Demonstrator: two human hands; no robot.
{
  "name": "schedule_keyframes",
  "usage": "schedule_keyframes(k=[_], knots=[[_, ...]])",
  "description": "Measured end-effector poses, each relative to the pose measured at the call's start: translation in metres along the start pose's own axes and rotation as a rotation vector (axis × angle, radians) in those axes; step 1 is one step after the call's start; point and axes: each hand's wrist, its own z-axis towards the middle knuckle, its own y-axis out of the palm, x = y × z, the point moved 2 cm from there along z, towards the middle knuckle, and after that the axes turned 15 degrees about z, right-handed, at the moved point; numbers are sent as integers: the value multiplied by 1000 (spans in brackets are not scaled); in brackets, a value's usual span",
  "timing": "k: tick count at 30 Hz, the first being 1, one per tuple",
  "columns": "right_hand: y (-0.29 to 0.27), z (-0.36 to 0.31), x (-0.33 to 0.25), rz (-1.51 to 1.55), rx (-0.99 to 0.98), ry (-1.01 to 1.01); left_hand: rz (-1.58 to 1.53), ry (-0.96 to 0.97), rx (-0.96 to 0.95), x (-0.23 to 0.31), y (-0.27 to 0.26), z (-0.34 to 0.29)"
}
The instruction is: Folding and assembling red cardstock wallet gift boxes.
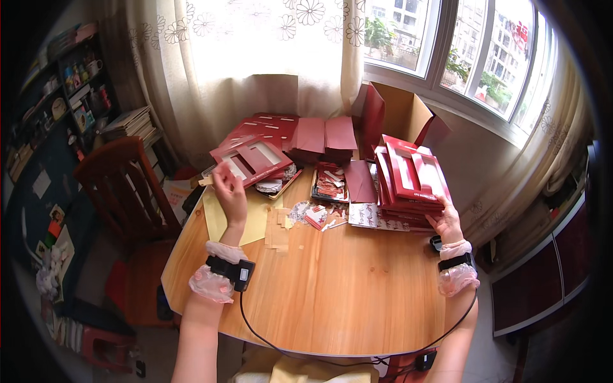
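My left hand point(228, 191) is raised at the near left corner of a red cardboard sleeve point(255, 159) with cut-out windows, which lies tilted on a pile. Its fingers are slightly bent and apart from the thumb; I make out nothing between them. At the right, my right hand point(447, 220) grips the near right corner of a tall stack of red window-cut cardboard sleeves point(418, 172), thumb at the front edge. That stack rests on white patterned sheets point(365, 216). Both wrists wear black straps over pale frilled cuffs, joined by a black cable.
Between the stacks stand a tray of red and white scraps point(331, 182) and loose paper bits point(314, 216). Behind are piles of dark pink card point(322, 134) and an open cardboard box point(402, 115). A yellow sheet point(223, 220) lies left. A wooden chair point(128, 185) stands beside the table.
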Motion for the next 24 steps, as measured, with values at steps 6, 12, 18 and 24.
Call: schedule_keyframes(k=[6,12,18,24], knots=[[10,-15,-7,27,-86,52,-269,-293,-634,29,42,-51],[23,-58,-19,53,-122,51,-430,-588,-1136,54,77,-94],[69,-97,6,133,-277,156,-672,-928,-1118,75,92,-114],[117,-121,75,17,-275,77,-455,-775,-934,92,77,-102]])
